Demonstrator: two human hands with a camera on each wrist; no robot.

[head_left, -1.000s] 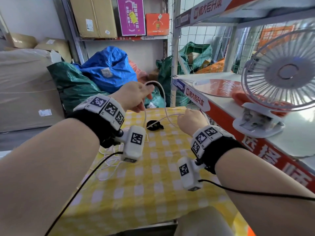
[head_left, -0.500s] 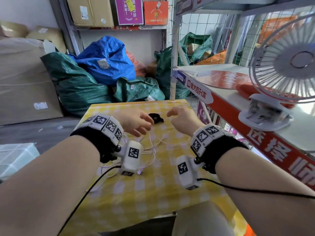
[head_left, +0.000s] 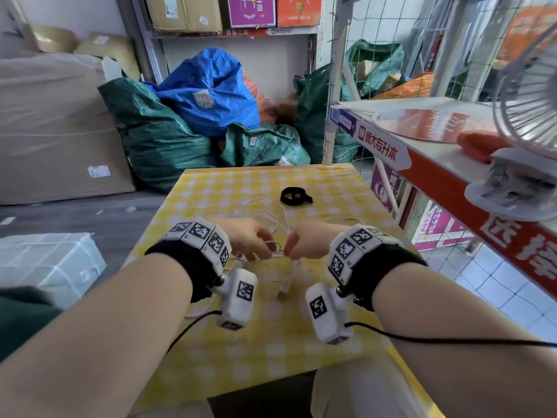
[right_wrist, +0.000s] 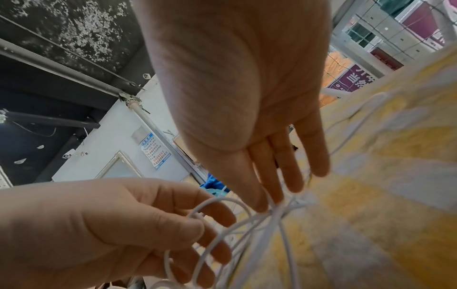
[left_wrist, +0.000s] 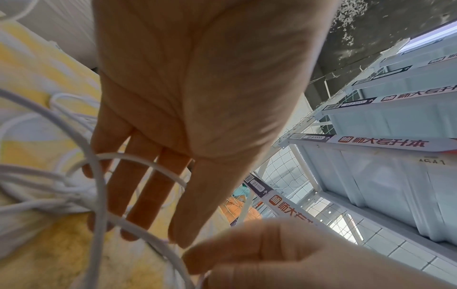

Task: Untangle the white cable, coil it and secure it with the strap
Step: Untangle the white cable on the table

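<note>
The white cable (head_left: pixel 275 244) lies in tangled loops on the yellow checked table (head_left: pixel 331 188). Both hands meet over the near part of the tangle. My left hand (head_left: pixel 256 242) has cable loops (left_wrist: pixel 99 185) across its fingers, and the right wrist view shows its thumb and curled fingers holding them. My right hand (head_left: pixel 304 245) pinches a strand close to the left hand, its fingertips (right_wrist: pixel 277 197) on the bunched cable (right_wrist: pixel 279 219). The black strap (head_left: pixel 294 197) lies curled on the table beyond the hands, untouched.
A shelf with a red front edge (head_left: pixel 437 173) runs along the table's right side and carries a white clip fan (head_left: pixel 530 95). Blue and green sacks (head_left: pixel 208 89) pile up behind the table. A white box (head_left: pixel 45 260) stands at the left.
A second ago both hands held the cable up in the air. They came down to the table, moved nearer to me and now meet, pinching the cable.
</note>
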